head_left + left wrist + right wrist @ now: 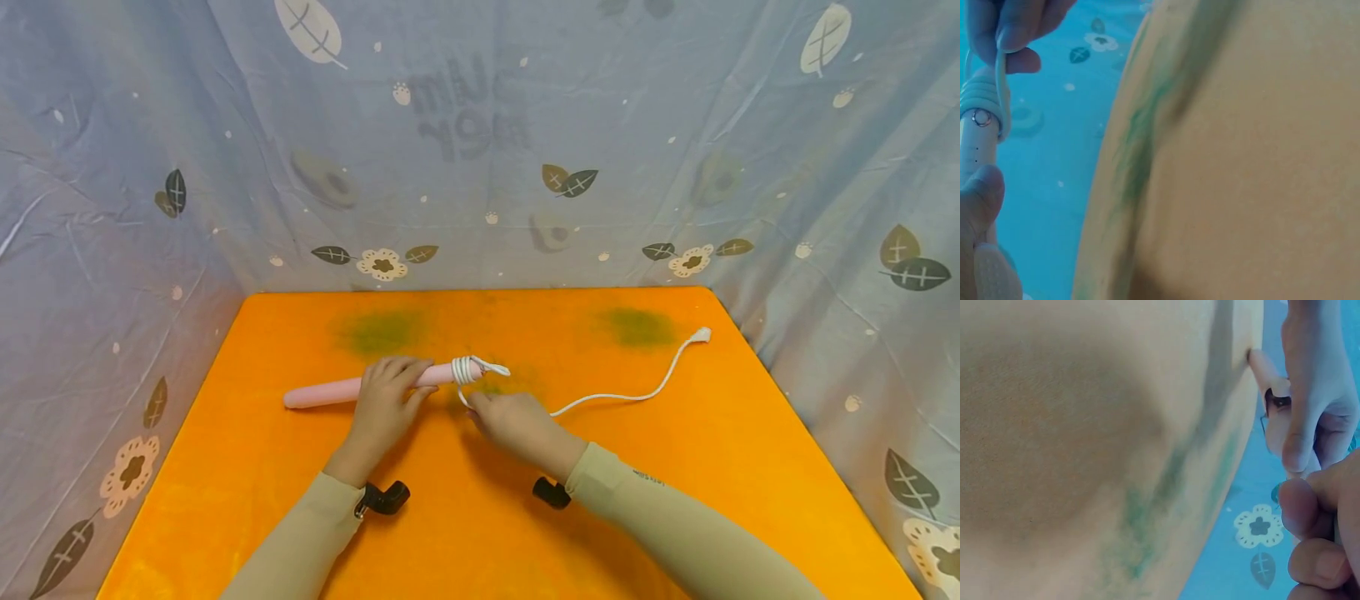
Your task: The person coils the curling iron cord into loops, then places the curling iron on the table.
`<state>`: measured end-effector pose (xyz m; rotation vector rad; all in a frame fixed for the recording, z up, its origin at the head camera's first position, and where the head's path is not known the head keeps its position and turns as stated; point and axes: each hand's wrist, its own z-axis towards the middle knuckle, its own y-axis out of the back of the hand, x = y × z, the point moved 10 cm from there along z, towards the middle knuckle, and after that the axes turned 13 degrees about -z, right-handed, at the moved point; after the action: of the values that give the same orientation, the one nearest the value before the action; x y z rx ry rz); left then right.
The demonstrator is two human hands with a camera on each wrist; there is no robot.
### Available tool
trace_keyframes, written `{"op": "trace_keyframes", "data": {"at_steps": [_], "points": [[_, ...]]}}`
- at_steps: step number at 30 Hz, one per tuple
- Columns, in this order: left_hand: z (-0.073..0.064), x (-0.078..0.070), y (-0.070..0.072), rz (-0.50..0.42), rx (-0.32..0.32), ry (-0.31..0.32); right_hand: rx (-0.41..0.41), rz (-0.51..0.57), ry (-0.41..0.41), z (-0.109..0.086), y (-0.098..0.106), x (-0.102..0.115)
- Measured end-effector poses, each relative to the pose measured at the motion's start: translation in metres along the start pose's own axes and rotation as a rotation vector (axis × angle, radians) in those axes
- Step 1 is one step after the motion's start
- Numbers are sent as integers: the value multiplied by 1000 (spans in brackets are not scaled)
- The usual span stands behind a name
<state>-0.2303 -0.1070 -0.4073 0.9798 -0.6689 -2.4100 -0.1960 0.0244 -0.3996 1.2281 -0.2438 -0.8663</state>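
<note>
Wand (pixel 326 393) runs nearly crosswise, its tip right and slightly away: pink, that end wrapped in white cord (pixel 615 397). Left hand (pixel 386 400) grips it; right hand (pixel 517 421) pinches cord.

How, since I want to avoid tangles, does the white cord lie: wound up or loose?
Partly wound: the cord loops around the end of the pink wand, while the rest runs loose from the right hand to the plug.

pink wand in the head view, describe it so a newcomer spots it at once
Find the orange table, then the left hand over it. That hand grips the straight pink wand, with white cord coiled near one end. Its pink colour and thick, rigid shape set it apart from the thin, bending cord.
</note>
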Motion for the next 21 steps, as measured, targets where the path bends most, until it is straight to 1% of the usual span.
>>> {"op": "trace_keyframes", "data": {"at_steps": [4, 7, 11, 13, 15, 19, 21], "points": [[-1, 1, -6, 17, 19, -9, -18, -10, 20, 1, 3, 4], [-2, 2, -8, 27, 21, -12, -20, 6, 30, 2, 5, 5], [-2, 1, -8, 28, 24, -7, -13, 16, 17, 2, 7, 3], [-1, 1, -9, 27, 38, 2, -17, 15, 10, 2, 10, 1], [-1, 2, -12, 38, 67, 17, -22, 9, 12, 3, 14, -1], [-3, 5, -23, 74, 157, 51, -17, 13, 16, 6, 20, -6], [-6, 6, -29, 87, 202, 54, -12, 27, 21, 8, 23, -9]]}}
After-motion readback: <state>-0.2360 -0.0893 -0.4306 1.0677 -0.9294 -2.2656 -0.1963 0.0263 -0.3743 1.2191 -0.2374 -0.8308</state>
